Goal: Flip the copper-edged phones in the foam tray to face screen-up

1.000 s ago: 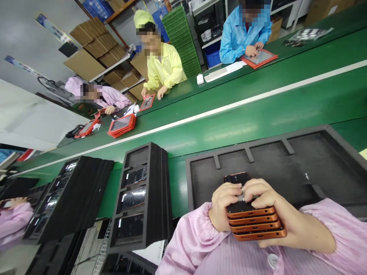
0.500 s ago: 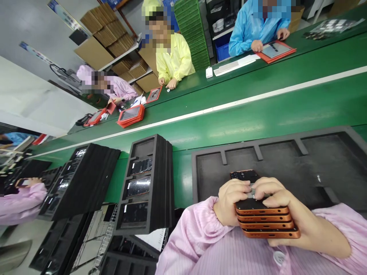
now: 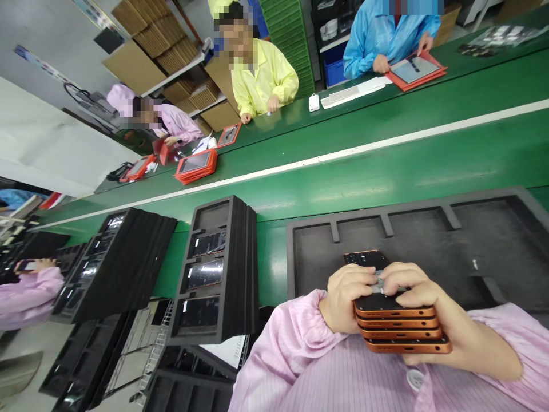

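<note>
A stack of several phone housings [image 3: 401,326] with orange edges and black faces is held in front of my chest. My right hand [image 3: 422,300] wraps the stack from the right, its thumb side lying over the top face. From the left, my left hand [image 3: 349,294] grips the same stack, fingertips bent onto the top housing. A small greyish patch [image 3: 378,283] shows on the top face between my fingertips; what it is I cannot make out. The stack's far end [image 3: 366,258] sticks out beyond my fingers, above a black foam tray [image 3: 313,240] with compartments.
Stacked black foam trays [image 3: 246,269] holding dark phone parts stand at my left, with more tray stacks [image 3: 141,263] further left. A green worktable [image 3: 343,171] runs across; three people work along its far side, near red-edged pads [image 3: 195,166]. Another person's pink sleeve [image 3: 32,297] is far left.
My hands and the stack stay almost the same, with a slight shift of the view. Across the table, the person in yellow has moved their hands, and the person in blue lifts a red sheet's edge.
</note>
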Available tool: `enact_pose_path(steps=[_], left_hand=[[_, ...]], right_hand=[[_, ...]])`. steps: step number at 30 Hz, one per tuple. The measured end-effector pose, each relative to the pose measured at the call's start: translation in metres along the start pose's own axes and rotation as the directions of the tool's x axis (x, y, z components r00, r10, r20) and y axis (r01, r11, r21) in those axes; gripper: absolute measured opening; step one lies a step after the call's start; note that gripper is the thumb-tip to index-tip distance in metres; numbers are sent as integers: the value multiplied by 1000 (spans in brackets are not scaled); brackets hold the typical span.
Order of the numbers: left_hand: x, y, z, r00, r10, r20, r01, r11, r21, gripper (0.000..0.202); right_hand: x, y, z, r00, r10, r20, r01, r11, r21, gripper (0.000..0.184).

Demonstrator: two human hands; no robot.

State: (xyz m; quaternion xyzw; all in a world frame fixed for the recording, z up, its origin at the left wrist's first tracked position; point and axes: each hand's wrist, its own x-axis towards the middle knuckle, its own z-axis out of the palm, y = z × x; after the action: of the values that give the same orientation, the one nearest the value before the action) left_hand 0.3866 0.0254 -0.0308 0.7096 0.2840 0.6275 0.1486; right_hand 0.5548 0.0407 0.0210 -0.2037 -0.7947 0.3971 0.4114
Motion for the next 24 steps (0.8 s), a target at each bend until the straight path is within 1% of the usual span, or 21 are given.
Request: enact_pose_path(steps=[6,11,15,17,19,21,24], left_hand=[[1,1,1,1000,7,-19,-7,999,32,23],[0,1,3,1000,2,-29,0,998,69,25],[0,2,2,1000,-1,-13,3,996,91,23],[-1,3,0,999,-44,26,41,993,111,24],[-3,3,-2,987,-126,95,114,986,123,29],[-6,2,-4,965,-206,160,192,977,96,33],[-8,-1,-4,945,-254,205,255,967,20,31]], right_hand=[[-1,0,0,1000,2,-19,-2,1000,-23,35],[-1,-2,-1,1000,6,-6,-7,999,-42,33],[-2,0,-1,1000,16,-12,-16,999,-45,34],[-3,2,-1,999,40,-14,-40,999,-31,35],[-3,2,-2,998,65,-9,-65,998,-16,35],[-3,2,-3,997,80,-1,-80,997,-6,35],[-3,2,-3,995,99,8,-99,995,-1,35]])
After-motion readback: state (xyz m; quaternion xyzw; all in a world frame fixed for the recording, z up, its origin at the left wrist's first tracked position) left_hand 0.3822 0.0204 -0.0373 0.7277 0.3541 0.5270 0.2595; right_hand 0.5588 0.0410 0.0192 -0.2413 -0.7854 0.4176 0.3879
